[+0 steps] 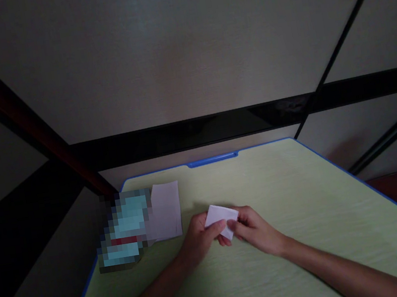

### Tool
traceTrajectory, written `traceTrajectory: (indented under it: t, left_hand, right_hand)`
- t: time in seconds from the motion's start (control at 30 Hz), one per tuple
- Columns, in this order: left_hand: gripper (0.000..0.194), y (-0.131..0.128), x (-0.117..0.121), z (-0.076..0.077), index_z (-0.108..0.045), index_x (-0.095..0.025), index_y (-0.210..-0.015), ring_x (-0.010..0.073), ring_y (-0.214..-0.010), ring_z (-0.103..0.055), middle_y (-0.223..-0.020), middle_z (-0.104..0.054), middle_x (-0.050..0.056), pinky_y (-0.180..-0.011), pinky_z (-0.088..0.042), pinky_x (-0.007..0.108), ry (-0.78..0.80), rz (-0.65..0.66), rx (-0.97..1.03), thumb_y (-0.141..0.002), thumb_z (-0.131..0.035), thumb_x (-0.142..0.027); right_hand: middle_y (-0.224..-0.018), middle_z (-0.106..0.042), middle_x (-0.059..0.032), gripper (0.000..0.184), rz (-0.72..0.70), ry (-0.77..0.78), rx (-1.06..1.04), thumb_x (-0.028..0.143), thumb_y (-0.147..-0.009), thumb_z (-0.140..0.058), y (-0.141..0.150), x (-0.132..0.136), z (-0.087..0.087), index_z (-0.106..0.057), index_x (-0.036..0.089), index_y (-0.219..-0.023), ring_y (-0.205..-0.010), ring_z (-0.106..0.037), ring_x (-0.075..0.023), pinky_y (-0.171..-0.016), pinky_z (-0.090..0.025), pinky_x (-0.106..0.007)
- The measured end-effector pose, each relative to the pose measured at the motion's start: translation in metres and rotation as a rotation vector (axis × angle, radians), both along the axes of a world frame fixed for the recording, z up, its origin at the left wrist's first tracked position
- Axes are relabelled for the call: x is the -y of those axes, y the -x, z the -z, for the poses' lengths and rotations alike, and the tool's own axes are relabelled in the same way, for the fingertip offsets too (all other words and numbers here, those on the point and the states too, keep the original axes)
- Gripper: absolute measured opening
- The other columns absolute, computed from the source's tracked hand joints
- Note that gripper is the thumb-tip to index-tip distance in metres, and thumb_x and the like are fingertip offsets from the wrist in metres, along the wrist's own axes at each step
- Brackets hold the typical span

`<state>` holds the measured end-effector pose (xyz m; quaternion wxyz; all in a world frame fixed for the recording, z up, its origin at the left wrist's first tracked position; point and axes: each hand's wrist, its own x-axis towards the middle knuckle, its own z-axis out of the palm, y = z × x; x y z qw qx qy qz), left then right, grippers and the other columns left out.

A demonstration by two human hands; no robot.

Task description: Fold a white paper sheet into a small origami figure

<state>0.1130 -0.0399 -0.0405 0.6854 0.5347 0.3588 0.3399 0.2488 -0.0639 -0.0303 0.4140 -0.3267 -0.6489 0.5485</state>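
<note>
A small folded piece of white paper [221, 214] is held up between my two hands, just above the table. My left hand [199, 236] grips its left side, with the thumb lying across the front face. On the right side, my right hand [253, 227] pinches the paper, its thumb pressed near the lower right edge. Both thumb tips come close together over the paper's lower part. Some fingers are hidden behind the paper, and a few fingertips show below it.
White paper sheets [167, 211] lie at the table's left side, beside a blurred-out bluish item [129, 224]. The pale wood-grain table [282, 180] has a blue rim and a blue tray slot [213, 159] at its far edge. Dark-banded panels [186, 70] stand behind it.
</note>
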Motion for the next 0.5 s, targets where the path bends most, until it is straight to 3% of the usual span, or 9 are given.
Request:
traceTrajectory:
  t: [0.3,0.5]
  left_hand:
    - [0.019,0.0014,0.0001,0.0006,-0.056,-0.01,-0.056,0.0098,-0.04,-0.049,-0.046,-0.058,0.002,-0.041,-0.037,0.02,-0.02,-0.013,0.022,-0.063,-0.056,-0.028]
    - [0.023,0.0018,-0.0009,-0.0042,-0.059,-0.008,-0.061,0.0117,-0.045,-0.052,-0.05,-0.061,0.005,-0.044,-0.04,0.021,-0.058,0.018,-0.022,-0.067,-0.053,-0.029]
  right_hand:
    - [-0.066,-0.05,-0.0006,0.023,-0.073,-0.06,0.085,0.017,-0.081,-0.032,-0.0059,0.0009,-0.0024,-0.054,0.011,-0.076,-0.06,-0.041,-0.0083,-0.058,-0.033,-0.02]
    - [-0.065,-0.05,-0.0007,0.023,-0.055,0.033,0.017,0.021,-0.081,-0.032,-0.0048,-0.001,0.0024,-0.052,0.011,-0.081,-0.054,-0.039,-0.0073,-0.052,-0.033,-0.019]
